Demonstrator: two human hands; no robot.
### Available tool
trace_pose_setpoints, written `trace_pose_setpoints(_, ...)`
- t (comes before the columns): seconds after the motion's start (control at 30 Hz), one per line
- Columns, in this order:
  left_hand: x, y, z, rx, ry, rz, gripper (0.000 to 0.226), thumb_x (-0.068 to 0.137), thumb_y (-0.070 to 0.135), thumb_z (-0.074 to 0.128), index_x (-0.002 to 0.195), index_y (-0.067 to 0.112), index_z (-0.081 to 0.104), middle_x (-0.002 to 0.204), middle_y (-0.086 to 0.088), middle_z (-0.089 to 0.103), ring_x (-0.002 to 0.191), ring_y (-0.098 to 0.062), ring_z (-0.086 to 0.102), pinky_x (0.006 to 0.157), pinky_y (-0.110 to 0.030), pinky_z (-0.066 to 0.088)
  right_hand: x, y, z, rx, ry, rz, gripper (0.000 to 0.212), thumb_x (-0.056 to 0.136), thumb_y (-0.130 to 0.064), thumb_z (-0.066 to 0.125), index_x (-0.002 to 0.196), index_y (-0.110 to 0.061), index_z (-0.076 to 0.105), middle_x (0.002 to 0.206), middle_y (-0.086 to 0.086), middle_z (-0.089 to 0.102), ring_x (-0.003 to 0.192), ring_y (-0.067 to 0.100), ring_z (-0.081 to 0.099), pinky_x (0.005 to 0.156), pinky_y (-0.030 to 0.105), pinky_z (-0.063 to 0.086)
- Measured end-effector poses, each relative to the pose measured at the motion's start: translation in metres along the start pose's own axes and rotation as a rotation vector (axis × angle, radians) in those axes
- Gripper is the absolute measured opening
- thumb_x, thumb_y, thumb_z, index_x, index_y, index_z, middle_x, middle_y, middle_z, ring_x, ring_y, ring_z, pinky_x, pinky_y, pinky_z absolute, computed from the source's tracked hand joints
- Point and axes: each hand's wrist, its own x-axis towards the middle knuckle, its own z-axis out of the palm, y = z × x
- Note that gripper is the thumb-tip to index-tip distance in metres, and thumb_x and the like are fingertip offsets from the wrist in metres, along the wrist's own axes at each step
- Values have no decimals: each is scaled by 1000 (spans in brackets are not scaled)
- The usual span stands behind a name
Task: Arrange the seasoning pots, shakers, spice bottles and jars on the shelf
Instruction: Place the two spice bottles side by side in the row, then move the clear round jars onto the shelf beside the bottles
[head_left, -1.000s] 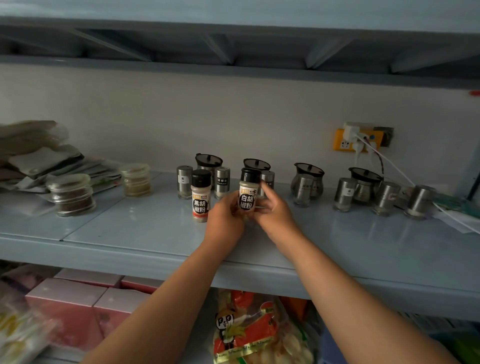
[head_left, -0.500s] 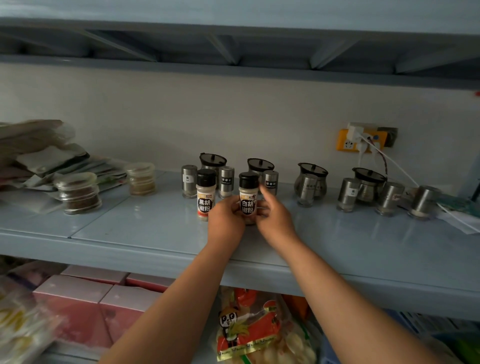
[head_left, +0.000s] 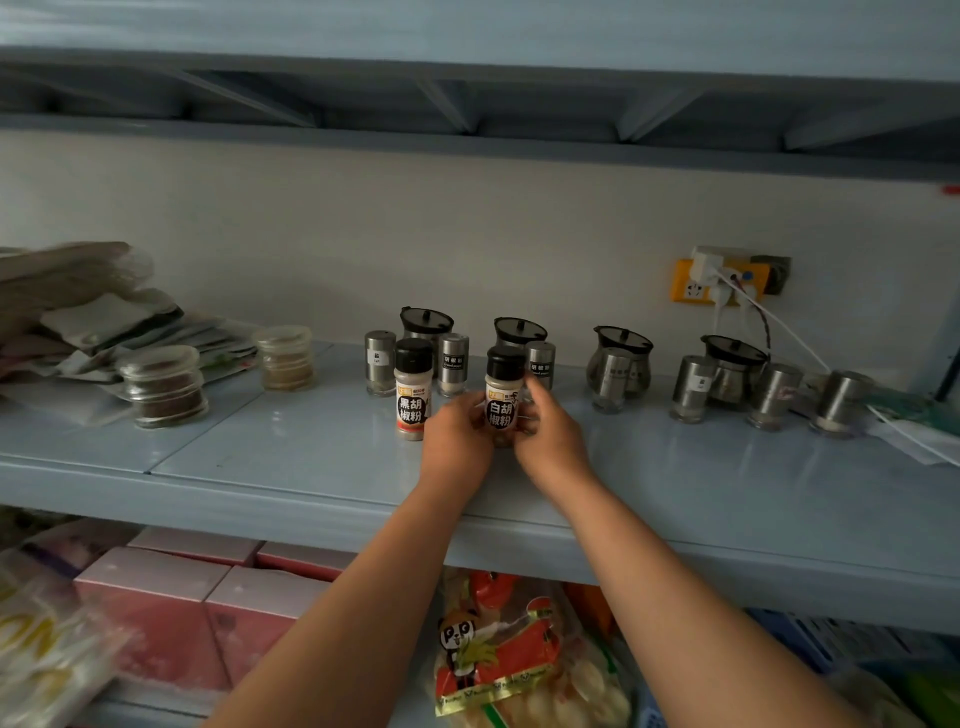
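The left hand (head_left: 457, 439) and right hand (head_left: 551, 436) each close their grip round the sides of one small clear spice bottle with a black cap and white label (head_left: 503, 397). It is upright, low over the middle of the pale blue shelf (head_left: 311, 457), just right of a matching black-capped bottle (head_left: 413, 392). Behind stand steel shakers (head_left: 453, 364) and black-lidded glass pots (head_left: 621, 358) along a white wall (head_left: 311, 234). Both forearms reach forward over the shelf's front edge.
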Motion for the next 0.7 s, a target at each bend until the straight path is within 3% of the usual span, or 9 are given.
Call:
trace_pose_setpoints(0.1, 1, -3, 1, -11, -7, -20, 39, 83, -6, 54, 117, 11, 63, 112, -9, 69, 105, -17, 63, 64, -1, 38, 0, 1, 1, -17, -5, 8, 76, 80, 12, 48, 145, -26, 31, 121, 11, 63, 110, 23, 62, 97, 34, 48)
trace_pose_setpoints(0.2, 1, -5, 2, -35, -4, -59, 39, 86, -2, 55, 122, 12, 59, 117, -12, 67, 110, -22, 62, 79, -18, 41, -1, 1, 0, -36, -7, 13, 74, 82, 9, 49, 145, -26, 31, 129, 9, 59, 116, 22, 57, 99, 31, 46)
trace_pose_setpoints(0.3, -2, -4, 0, -66, 14, -84, 40, 86, 1, 56, 125, 11, 57, 121, -12, 64, 116, -23, 58, 83, -19, 38, -4, -3, -2, -15, 57, 6, 67, 84, 4, 53, 144, -22, 34, 136, 10, 53, 124, 22, 52, 103, 33, 43)
trace_pose_setpoints(0.4, -7, -1, -5, -119, 71, -126, 39, 87, 3, 54, 125, 9, 57, 119, -11, 65, 113, -23, 60, 88, -22, 43, -8, -10, -8, -41, 214, -3, 51, 84, 3, 53, 132, -14, 49, 115, 11, 61, 108, 25, 59, 83, 22, 43)
trace_pose_setpoints(0.53, -18, 4, -8, -187, 105, -70, 26, 86, 9, 57, 110, 12, 65, 101, -8, 72, 89, -22, 68, 84, -43, 56, -24, -29, -7, -5, 361, -35, 17, 85, -5, 56, 98, -12, 64, 76, 2, 62, 66, 15, 59, 49, 11, 34)
trace_pose_setpoints(0.7, -28, 9, -32, -261, 206, 56, 21, 87, 21, 62, 107, 19, 67, 92, -1, 72, 83, -13, 69, 76, -38, 58, -45, -61, 14, 123, 294, -159, 8, 85, -8, 61, 82, -15, 64, 63, -12, 57, 56, -2, 53, 49, 6, 39)
